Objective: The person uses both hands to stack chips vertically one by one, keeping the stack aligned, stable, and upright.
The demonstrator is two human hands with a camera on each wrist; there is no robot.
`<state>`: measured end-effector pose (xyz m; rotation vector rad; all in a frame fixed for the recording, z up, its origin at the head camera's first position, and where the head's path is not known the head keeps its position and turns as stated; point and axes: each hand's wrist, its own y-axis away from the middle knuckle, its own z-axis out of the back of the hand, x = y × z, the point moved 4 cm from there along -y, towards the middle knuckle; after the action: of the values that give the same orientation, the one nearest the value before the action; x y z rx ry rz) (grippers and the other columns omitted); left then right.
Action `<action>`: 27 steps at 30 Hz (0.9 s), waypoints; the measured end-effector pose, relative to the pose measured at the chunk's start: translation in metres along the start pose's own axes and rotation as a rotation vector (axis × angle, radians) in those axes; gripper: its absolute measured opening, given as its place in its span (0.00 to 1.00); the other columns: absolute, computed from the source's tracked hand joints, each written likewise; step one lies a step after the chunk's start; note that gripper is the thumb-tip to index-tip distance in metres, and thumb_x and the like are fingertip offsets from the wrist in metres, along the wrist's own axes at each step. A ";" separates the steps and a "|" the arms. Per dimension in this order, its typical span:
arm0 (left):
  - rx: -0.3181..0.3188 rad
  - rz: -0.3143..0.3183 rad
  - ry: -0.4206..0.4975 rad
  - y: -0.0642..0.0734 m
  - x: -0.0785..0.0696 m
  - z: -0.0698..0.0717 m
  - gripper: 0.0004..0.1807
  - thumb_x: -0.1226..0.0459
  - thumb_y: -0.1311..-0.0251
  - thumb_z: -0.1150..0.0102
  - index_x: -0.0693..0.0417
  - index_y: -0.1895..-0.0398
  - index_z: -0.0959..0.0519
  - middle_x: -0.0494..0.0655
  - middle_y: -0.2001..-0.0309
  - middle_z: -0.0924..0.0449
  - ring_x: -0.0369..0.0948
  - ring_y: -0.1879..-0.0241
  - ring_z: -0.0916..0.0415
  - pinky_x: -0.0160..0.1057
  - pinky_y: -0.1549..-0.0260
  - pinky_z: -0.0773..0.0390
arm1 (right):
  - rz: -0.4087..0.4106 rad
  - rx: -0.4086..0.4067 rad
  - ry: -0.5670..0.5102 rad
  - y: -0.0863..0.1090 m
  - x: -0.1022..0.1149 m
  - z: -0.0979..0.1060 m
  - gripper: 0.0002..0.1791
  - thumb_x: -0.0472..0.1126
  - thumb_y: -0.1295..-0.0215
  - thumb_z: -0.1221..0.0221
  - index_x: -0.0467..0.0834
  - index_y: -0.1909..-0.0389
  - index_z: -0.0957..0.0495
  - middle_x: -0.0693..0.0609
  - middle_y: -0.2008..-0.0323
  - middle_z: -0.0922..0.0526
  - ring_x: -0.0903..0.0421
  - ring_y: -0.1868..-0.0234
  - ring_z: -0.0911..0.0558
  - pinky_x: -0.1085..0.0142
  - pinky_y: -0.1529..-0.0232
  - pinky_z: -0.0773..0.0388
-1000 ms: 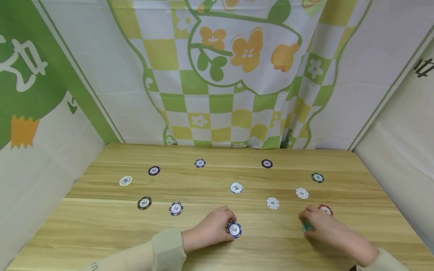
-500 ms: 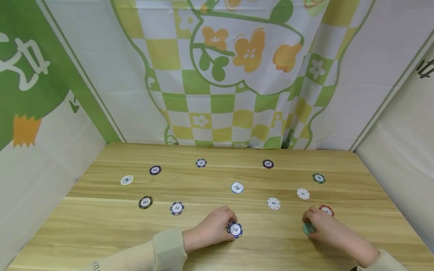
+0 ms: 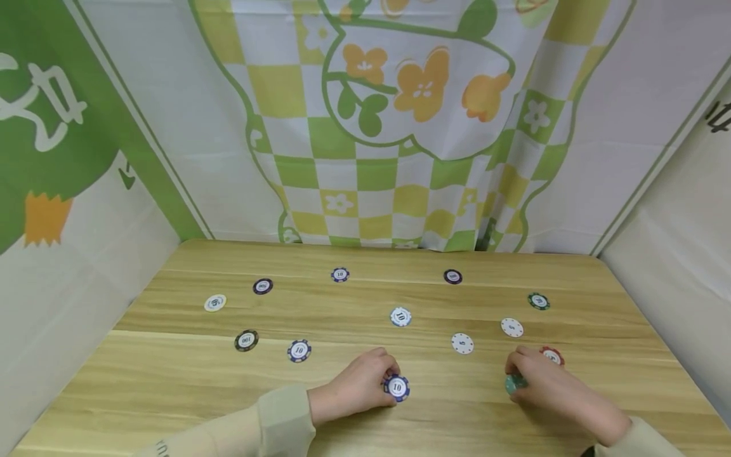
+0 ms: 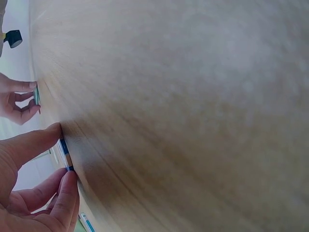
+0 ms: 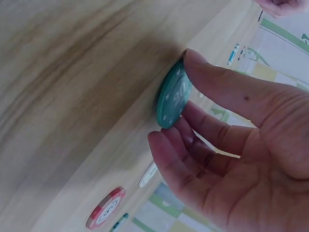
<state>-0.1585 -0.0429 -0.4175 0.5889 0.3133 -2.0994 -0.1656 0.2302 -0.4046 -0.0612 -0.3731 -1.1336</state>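
Observation:
In the head view my left hand (image 3: 361, 387) pinches a blue poker chip (image 3: 397, 388) marked 10 at the table's front middle. The left wrist view has that chip's striped edge (image 4: 66, 154) between thumb and fingertips, close over the wood. Farther right, my right hand (image 3: 548, 381) holds a green poker chip (image 3: 512, 383). In the right wrist view the green chip (image 5: 174, 95) stands tilted, thumb at its upper edge and fingers behind its lower part. A red chip (image 3: 553, 356) lies partly hidden just beyond the right hand.
Several chips lie spread over the wooden table (image 3: 171, 393): two white 5 chips (image 3: 462, 343), a light blue 10 (image 3: 401, 317), a blue 10 (image 3: 299, 350), a black 100 (image 3: 247, 341), a yellow-rimmed one (image 3: 215, 303). A patterned curtain (image 3: 394, 190) hangs behind.
My right hand has shifted slightly left with the green chip, which changes its tilt between the frames. The left hand and its blue chip stay in place.

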 end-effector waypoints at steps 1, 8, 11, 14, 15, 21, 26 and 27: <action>0.001 0.001 0.000 0.000 0.000 0.000 0.20 0.63 0.65 0.27 0.57 0.65 0.21 0.38 0.71 0.31 0.30 0.72 0.36 0.26 0.70 0.30 | 0.002 -0.004 0.001 0.000 0.000 0.000 0.17 0.40 0.60 0.30 0.43 0.70 0.26 0.55 0.69 0.29 0.60 0.68 0.30 0.67 0.69 0.28; 0.008 0.008 0.001 -0.002 0.001 -0.001 0.20 0.63 0.65 0.27 0.58 0.65 0.21 0.38 0.71 0.31 0.30 0.71 0.36 0.26 0.69 0.30 | 0.008 -0.054 -0.002 -0.003 0.004 0.001 0.16 0.39 0.61 0.30 0.45 0.75 0.29 0.56 0.73 0.33 0.61 0.71 0.33 0.69 0.73 0.32; 0.005 0.004 0.000 -0.002 0.001 -0.001 0.20 0.63 0.65 0.27 0.58 0.65 0.21 0.38 0.71 0.31 0.30 0.72 0.36 0.25 0.69 0.30 | -0.016 -0.034 -0.037 -0.005 0.005 0.001 0.13 0.37 0.57 0.32 0.45 0.76 0.28 0.57 0.74 0.32 0.61 0.73 0.33 0.70 0.74 0.32; 0.004 0.005 -0.003 -0.003 0.000 0.000 0.20 0.63 0.65 0.27 0.58 0.65 0.21 0.38 0.71 0.31 0.30 0.72 0.36 0.25 0.70 0.30 | -0.002 -0.010 -0.074 -0.007 0.005 0.003 0.09 0.34 0.52 0.35 0.45 0.77 0.27 0.57 0.75 0.31 0.62 0.73 0.33 0.71 0.75 0.32; 0.004 0.005 -0.004 -0.003 0.000 0.000 0.20 0.63 0.65 0.27 0.58 0.65 0.21 0.38 0.71 0.31 0.30 0.72 0.36 0.25 0.70 0.30 | 0.004 0.001 -0.091 -0.007 0.005 0.003 0.08 0.33 0.51 0.36 0.45 0.77 0.26 0.57 0.75 0.30 0.63 0.74 0.32 0.71 0.75 0.32; 0.009 0.010 -0.002 -0.002 0.000 0.000 0.20 0.63 0.65 0.27 0.57 0.65 0.21 0.38 0.71 0.31 0.30 0.72 0.36 0.25 0.70 0.30 | 0.066 0.040 -0.201 -0.008 0.007 0.003 0.05 0.32 0.48 0.39 0.44 0.77 0.25 0.58 0.77 0.27 0.67 0.75 0.32 0.72 0.76 0.31; 0.013 0.010 0.000 -0.001 0.000 0.000 0.19 0.63 0.65 0.27 0.57 0.66 0.21 0.38 0.71 0.31 0.30 0.72 0.36 0.25 0.70 0.31 | 0.089 0.059 -0.281 -0.008 0.009 0.002 0.03 0.32 0.48 0.39 0.41 0.76 0.24 0.58 0.77 0.26 0.68 0.75 0.32 0.72 0.76 0.31; 0.013 0.011 0.001 -0.001 0.000 0.000 0.19 0.63 0.65 0.27 0.57 0.66 0.21 0.38 0.71 0.31 0.30 0.72 0.36 0.25 0.70 0.31 | 0.090 0.061 -0.297 -0.008 0.009 0.001 0.03 0.32 0.48 0.39 0.41 0.76 0.24 0.57 0.77 0.26 0.68 0.75 0.32 0.72 0.77 0.31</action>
<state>-0.1593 -0.0421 -0.4177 0.5982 0.2967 -2.0922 -0.1697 0.2190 -0.4017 -0.1924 -0.6628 -1.0243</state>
